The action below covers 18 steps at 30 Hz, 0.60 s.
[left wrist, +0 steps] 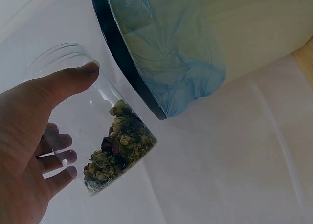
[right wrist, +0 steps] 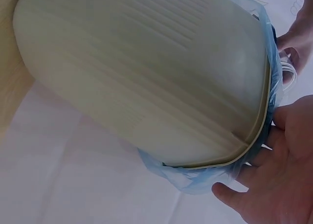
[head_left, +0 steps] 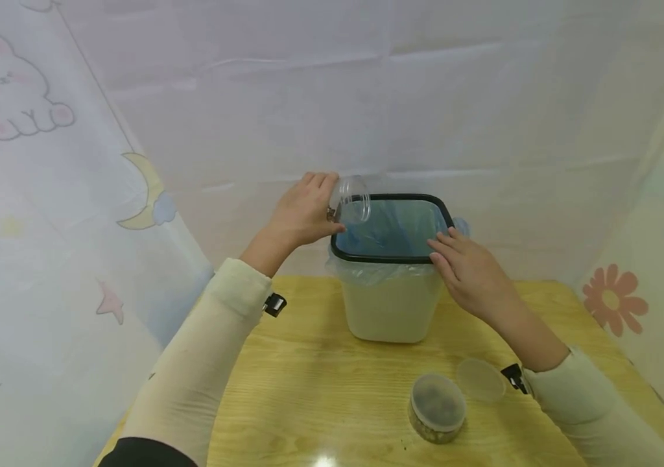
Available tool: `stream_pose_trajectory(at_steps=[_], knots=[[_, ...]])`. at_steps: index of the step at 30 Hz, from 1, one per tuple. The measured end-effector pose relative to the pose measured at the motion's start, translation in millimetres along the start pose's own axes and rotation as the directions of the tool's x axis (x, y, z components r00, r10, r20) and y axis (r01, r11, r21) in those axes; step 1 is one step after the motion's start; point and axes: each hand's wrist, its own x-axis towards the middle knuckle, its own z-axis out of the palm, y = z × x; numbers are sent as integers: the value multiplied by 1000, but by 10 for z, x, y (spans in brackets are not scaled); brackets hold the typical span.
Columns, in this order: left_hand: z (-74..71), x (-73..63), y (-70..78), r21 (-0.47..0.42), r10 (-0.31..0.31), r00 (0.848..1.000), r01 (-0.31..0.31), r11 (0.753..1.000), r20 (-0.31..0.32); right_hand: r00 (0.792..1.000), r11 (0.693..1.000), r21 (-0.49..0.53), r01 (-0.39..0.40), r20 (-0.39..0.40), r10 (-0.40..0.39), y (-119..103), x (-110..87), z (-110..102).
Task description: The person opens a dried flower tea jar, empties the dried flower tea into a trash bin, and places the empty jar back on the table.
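My left hand (head_left: 305, 211) grips a clear plastic jar (head_left: 353, 198), tipped on its side with the mouth leaning over the left rim of a trash bin (head_left: 393, 308). Dried flower buds (left wrist: 122, 143), greenish with a dark reddish one, lie toward the jar's base in the left wrist view. A blue plastic bag (head_left: 390, 224) lines the bin, held round the top by a black ring (head_left: 384, 260). On the bin's right rim rests my right hand (head_left: 472, 269), fingers extended; in the right wrist view its fingers (right wrist: 261, 158) lie partly behind the rim.
Nearer to me on the wooden table (head_left: 303, 376) stands a second jar (head_left: 438, 408) with a translucent lid, its contents dim. Beside it a loose translucent lid (head_left: 481, 380) lies flat. A pale sheet (head_left: 285, 117) hangs behind the bin, with printed sheets at both sides.
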Motion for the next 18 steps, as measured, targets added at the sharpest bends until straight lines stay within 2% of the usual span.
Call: stream_pose_trajectory(at_steps=[4, 7, 10, 15, 18], knots=[[-19, 29, 4, 13, 11, 999, -11, 1000, -30, 997, 1000, -21, 6, -82, -8, 6, 24, 0], [-19, 31, 18, 19, 18, 1000, -17, 1000, -21, 992, 999, -32, -8, -124, 4, -5, -4, 16], [-6, 24, 29, 22, 22, 1000, -22, 1000, 1, 990, 1000, -24, -14, -141, 10, -16, -36, 49], [2, 27, 37, 44, 50, 998, -49, 998, -40, 983, 1000, -9, -9, -186, 7, -31, -58, 61], [3, 26, 42, 59, 61, 997, -58, 997, -45, 983, 1000, -22, -11, -184, 7, -45, -74, 47]])
